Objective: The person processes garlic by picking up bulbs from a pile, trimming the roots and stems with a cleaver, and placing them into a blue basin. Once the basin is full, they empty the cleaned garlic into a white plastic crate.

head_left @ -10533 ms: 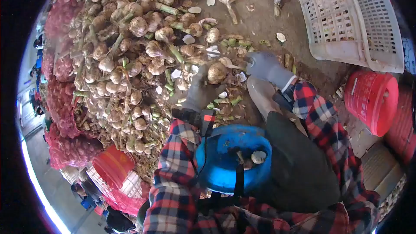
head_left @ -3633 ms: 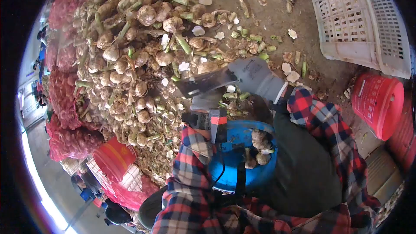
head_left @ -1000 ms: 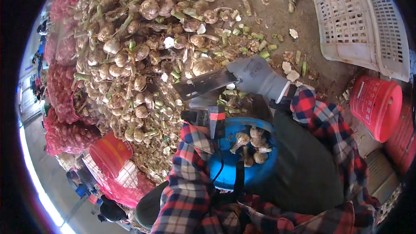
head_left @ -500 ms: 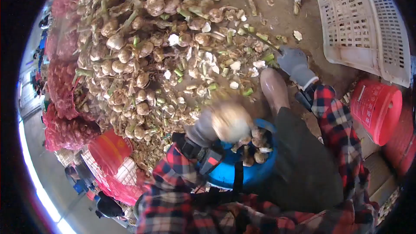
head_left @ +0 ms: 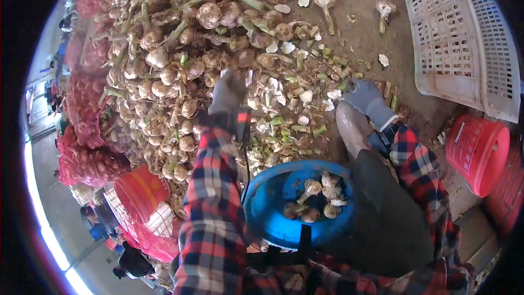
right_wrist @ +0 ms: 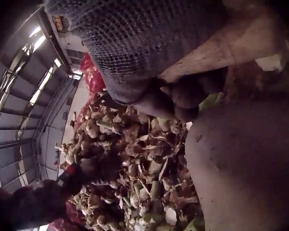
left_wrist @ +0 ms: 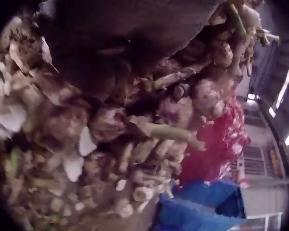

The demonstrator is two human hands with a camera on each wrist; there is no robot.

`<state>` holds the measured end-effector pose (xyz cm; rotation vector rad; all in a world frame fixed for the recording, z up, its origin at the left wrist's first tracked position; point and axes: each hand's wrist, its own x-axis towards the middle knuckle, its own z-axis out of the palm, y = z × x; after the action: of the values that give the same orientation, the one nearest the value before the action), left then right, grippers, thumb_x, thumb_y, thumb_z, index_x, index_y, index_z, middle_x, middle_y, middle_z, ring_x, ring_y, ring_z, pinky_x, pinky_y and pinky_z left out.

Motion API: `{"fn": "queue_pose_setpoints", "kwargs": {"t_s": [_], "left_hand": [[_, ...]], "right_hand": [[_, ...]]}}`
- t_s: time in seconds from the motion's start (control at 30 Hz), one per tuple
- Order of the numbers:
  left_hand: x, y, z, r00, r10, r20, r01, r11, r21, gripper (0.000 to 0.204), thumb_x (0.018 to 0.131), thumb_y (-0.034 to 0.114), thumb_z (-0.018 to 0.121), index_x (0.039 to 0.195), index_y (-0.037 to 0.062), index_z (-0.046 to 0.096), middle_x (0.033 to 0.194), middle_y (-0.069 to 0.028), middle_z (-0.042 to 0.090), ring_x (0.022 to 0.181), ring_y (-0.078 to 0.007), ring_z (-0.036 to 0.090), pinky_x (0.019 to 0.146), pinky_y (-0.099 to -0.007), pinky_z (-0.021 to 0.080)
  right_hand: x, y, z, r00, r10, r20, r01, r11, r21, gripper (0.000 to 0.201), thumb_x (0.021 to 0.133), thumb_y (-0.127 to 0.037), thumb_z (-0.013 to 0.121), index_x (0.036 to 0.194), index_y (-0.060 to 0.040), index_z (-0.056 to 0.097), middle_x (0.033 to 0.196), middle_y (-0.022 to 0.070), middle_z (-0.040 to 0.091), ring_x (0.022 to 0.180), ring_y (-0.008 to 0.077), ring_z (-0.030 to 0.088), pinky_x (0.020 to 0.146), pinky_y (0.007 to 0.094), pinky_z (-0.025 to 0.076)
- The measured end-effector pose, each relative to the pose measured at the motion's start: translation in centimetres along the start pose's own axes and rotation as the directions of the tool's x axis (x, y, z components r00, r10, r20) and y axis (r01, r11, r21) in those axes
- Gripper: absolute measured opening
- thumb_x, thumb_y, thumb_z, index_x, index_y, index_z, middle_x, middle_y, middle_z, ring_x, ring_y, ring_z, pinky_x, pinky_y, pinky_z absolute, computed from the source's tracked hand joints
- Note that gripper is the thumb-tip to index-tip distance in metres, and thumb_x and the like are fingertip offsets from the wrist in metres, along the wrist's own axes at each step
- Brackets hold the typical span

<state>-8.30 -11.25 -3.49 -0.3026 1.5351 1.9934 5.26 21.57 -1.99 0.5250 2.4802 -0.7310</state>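
My gloved left hand [head_left: 228,92] reaches over the heap of garlic [head_left: 164,71], its fingertips at the bulbs. In the left wrist view the glove [left_wrist: 135,29] is dark and hides what the fingers do; I cannot tell whether they grip a bulb. My gloved right hand [head_left: 367,100] is low beside the boot [head_left: 352,128], curled round the wooden handle [right_wrist: 221,45] of a knife. Its blade is mostly hidden. Several trimmed garlic bulbs [head_left: 311,187] lie in the blue basin [head_left: 265,207] before me.
Cut stems and root slices [head_left: 305,97] litter the floor between the hands. A white plastic crate [head_left: 445,49] stands at the right, above a red bucket [head_left: 476,153]. Another red bucket [head_left: 141,191] and red mesh sacks [head_left: 82,125] are on the left.
My left hand dropped a garlic bulb into the blue basin and moved back up to the heap. The right hand, with the knife, swung right, away from the left hand. More bulbs lie in the basin.
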Motion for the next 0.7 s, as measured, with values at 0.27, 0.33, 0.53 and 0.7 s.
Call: {"fn": "queue_pose_setpoints", "kwargs": {"t_s": [0.27,0.33,0.53,0.7], "left_hand": [[-11.3,-3.3,6.2,0.998,-0.044,-0.053,0.046,0.998,0.042,0.026,0.075,0.011,0.056,0.098,-0.0004,0.048,0.074,-0.0043,0.055,0.064,-0.0124,0.054,0.053,-0.0234,0.044],[-10.7,-4.4,6.1,0.997,0.063,0.047,-0.071,0.977,0.202,0.035,0.074,0.010,0.057,0.105,-0.0029,0.044,0.082,-0.0060,0.056,0.072,-0.0153,0.056,0.063,-0.0255,0.047],[-8.6,-1.2,9.8,0.982,-0.003,0.189,-0.063,0.938,0.340,0.030,0.071,0.010,0.059,0.098,0.0010,0.049,0.087,-0.0046,0.056,0.076,-0.0139,0.055,0.067,-0.0257,0.045],[-7.2,-3.9,7.0,0.960,0.214,0.178,-0.278,0.761,0.586,0.024,0.073,0.021,0.057,0.090,0.0042,0.056,0.084,-0.0057,0.058,0.076,-0.0138,0.053,0.066,-0.0285,0.043]], "right_hand": [[0.3,-6.8,-2.2,0.956,-0.028,0.291,0.029,1.000,0.000,0.043,0.065,-0.033,0.052,0.098,-0.0052,0.053,0.099,0.0162,0.054,0.092,0.0287,0.052,0.080,0.0332,0.041],[0.3,-8.5,-1.6,0.925,-0.052,0.376,0.054,0.999,0.006,0.041,0.066,-0.030,0.052,0.098,-0.0049,0.053,0.099,0.0161,0.054,0.092,0.0285,0.052,0.080,0.0329,0.041],[-1.9,-8.6,0.2,0.913,-0.376,0.158,0.392,0.916,-0.083,0.030,0.070,-0.023,0.046,0.096,-0.0104,0.053,0.081,0.0144,0.058,0.076,0.0289,0.056,0.069,0.0374,0.044],[-4.0,-9.7,-1.6,0.851,-0.509,0.131,0.523,0.845,-0.113,0.021,0.069,-0.023,0.047,0.085,-0.0115,0.053,0.078,0.0095,0.058,0.069,0.0269,0.058,0.064,0.0385,0.044]]}}
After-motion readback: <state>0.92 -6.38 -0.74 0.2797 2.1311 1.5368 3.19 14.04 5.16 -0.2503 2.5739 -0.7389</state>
